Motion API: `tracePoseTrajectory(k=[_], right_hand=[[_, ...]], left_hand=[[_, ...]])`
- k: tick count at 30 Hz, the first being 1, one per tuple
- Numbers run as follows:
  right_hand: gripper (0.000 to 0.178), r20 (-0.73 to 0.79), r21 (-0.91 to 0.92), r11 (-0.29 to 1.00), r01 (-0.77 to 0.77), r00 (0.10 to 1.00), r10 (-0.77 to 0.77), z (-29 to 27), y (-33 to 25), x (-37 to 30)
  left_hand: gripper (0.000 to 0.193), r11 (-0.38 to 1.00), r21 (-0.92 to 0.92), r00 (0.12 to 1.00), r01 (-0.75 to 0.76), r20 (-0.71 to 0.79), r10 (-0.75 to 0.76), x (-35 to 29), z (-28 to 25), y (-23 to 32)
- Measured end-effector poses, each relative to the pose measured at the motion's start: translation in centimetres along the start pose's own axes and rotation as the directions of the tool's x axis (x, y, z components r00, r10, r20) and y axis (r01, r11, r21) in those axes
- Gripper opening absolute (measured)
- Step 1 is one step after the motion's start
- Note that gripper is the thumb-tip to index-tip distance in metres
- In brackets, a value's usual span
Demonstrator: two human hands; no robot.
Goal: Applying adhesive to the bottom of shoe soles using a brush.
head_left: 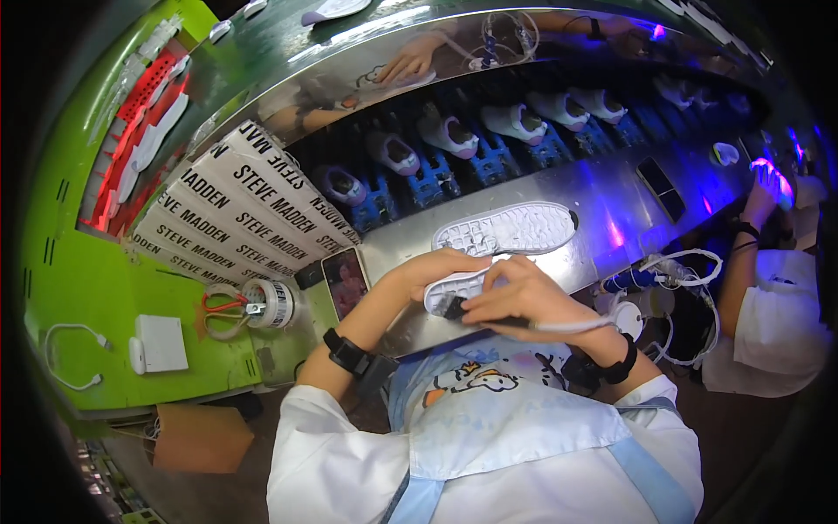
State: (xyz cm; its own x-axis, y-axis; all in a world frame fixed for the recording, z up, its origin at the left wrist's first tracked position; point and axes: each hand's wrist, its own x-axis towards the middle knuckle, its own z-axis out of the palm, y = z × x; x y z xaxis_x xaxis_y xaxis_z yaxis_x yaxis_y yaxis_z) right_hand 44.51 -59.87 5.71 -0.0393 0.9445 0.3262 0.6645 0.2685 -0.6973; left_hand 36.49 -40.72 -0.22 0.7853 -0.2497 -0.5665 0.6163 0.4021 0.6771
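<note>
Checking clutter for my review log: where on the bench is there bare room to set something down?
Bare metal ledge lies right of the loose white sole, up to the dark panel. Crowded: left hand and right hand with a sole; phone, tape roll.

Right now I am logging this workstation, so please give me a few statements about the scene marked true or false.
1. The left hand holds a white shoe sole. True.
2. The right hand holds scissors. False: it holds a brush-like tool with a white handle, its dark tip at the sole.
3. A second white sole lies tread up on the metal bench. True.
4. A smartphone lies to the right of the hands. False: it lies to their left.
5. The conveyor carries shoes. True.
</note>
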Motion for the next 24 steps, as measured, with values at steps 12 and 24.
tracePoseTrajectory(k=[12,24], right_hand=[[0.023,-0.313,0.644,0.710,-0.285,0.748,0.585,0.9,0.5,0.3],[0.019,-0.007,0.582,0.731,-0.357,0.896,0.444,2.5,-0.7,-0.2]], left_hand=[[0.054,0.248,-0.886,0.724,-0.391,-0.130,0.677,3.0,2.8,-6.1],[0.066,0.103,-0.865,0.691,-0.492,-0.316,0.650,2.3,3.1,-3.9]])
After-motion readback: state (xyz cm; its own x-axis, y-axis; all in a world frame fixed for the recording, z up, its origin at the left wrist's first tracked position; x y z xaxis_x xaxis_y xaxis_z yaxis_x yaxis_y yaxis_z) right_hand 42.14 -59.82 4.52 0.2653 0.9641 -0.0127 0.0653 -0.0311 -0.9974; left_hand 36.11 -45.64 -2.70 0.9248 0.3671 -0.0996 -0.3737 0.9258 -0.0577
